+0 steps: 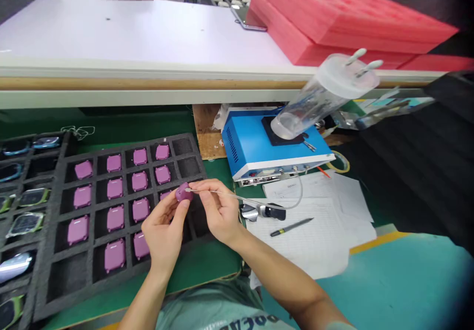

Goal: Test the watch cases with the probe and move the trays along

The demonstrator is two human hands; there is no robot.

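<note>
My left hand pinches a small purple watch case between thumb and fingers, above the dark foam tray. My right hand is closed on the end of a thin, pale tube or cable. Its small tip touches or nearly touches the side of the case; which one I cannot tell. That line curves back to the front of a blue box with knobs. Several more purple watch cases lie in the tray's compartments, some partly hidden by my left hand.
Another tray on the left holds glass-faced watches. To my right, a pen and two dark, shiny pieces rest on papers. A clear cylinder stands on the box. Red foam blocks and a phone occupy the shelf; a person sits beyond.
</note>
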